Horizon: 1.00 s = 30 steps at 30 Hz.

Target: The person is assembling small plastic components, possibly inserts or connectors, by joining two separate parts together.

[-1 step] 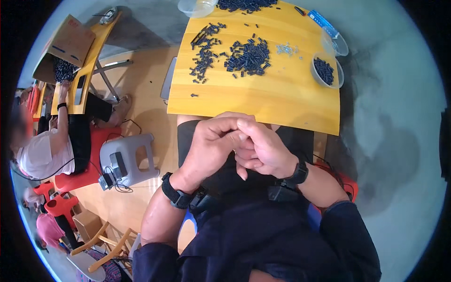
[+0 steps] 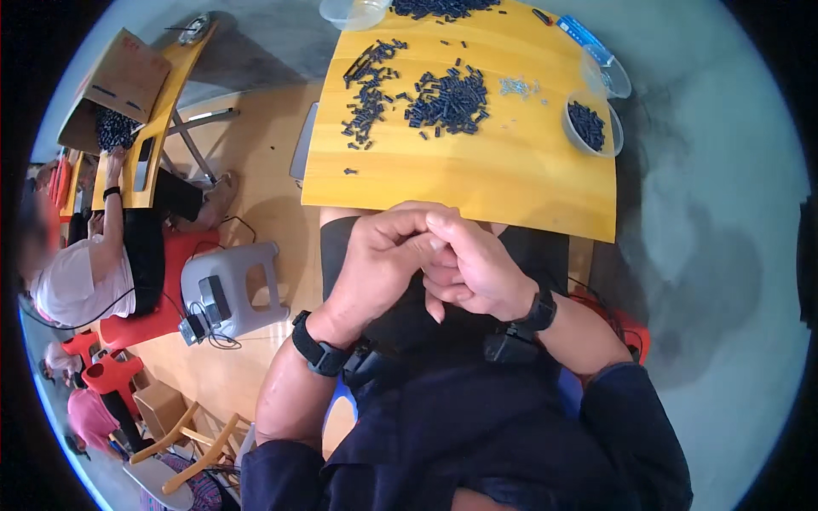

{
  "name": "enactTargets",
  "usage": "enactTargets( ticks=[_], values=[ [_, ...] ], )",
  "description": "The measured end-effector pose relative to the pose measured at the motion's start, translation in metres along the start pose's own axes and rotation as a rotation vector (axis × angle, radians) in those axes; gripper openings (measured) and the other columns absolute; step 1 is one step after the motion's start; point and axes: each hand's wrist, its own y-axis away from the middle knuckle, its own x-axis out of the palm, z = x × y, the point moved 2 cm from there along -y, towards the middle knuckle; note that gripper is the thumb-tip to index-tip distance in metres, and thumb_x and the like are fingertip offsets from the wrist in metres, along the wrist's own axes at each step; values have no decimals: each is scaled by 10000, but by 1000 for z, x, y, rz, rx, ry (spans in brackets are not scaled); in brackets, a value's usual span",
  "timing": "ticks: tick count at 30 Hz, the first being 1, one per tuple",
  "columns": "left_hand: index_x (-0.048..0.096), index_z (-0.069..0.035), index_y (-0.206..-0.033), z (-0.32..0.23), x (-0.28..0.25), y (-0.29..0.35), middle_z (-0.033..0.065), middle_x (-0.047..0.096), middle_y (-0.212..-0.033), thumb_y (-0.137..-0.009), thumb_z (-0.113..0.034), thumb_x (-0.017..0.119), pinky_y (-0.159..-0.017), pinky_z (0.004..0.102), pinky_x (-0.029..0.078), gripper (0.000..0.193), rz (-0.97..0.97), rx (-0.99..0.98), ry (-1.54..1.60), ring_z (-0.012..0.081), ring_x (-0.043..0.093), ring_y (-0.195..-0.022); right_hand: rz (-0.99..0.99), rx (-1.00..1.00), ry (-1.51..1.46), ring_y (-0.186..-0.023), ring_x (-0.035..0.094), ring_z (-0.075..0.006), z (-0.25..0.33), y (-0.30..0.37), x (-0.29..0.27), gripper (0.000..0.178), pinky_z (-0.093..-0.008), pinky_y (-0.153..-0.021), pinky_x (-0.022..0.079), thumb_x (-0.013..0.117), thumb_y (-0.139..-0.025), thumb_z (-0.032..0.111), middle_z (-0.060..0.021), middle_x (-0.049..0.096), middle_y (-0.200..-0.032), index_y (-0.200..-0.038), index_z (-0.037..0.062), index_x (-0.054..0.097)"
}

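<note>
Head view: clear bowl (image 2: 591, 128) holds black pieces (image 2: 588, 121); hands meet.

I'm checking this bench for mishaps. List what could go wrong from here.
1. The left hand and right hand meet over the lap, off the yellow table; whatever they pinch is hidden, and if dropped it would likely fall to the floor.
2. Loose black parts lie scattered; a sleeve could sweep some off.
3. The bowl of black parts sits close to the table's right edge and might be knocked off.
</note>
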Motion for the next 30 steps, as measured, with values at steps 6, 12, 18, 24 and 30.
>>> enactTargets(
  ticks=[6, 12, 18, 24, 30],
  values=[
    [638, 79, -980, -1, -4, -5, 82, 617, -995, -886, 20, 541, -737, 259, 521, 147, 63, -17, 9, 139, 613, -839, 26, -8, -112, -355, 252, -33, 3, 1, -3, 298, -220, -337, 355, 418, -978, 342, 70, 296, -533, -791, 110, 420],
    [646, 69, -972, -1, -1, -4, 85, 628, -963, -870, 15, 567, -729, 256, 516, 140, -4, -89, 66, 135, 619, -799, 17, -75, -84, -336, 278, -43, -4, -6, -4, 324, -257, -342, 426, 417, -977, 341, 65, 312, -514, -736, 124, 413],
    [656, 56, -952, 6, -7, -4, 84, 643, -913, -872, -15, 589, -688, 250, 514, 126, -18, -96, 148, 122, 624, -758, 210, 76, -105, -342, 363, -75, -1, -8, -13, 537, -394, -471, 564, 314, -960, 572, 43, 307, -497, -684, 119, 399],
    [653, 53, -960, -1, -3, -3, 71, 646, -901, -876, -21, 589, -689, 245, 504, 129, -30, -101, 210, 105, 615, -746, 212, 68, -81, -375, 402, -97, 4, -3, -12, 642, -402, -500, 569, 212, -934, 653, 20, 344, -527, -714, 86, 420],
    [640, 57, -1019, 4, -3, -6, 83, 657, -932, -879, -10, 578, -773, 266, 499, 168, 12, -71, 24, 133, 624, -818, 47, -3, -76, -395, 444, -109, 1, 3, -17, 442, -367, -453, 548, 400, -980, 443, -7, 434, -557, -773, 62, 487]
  ],
)
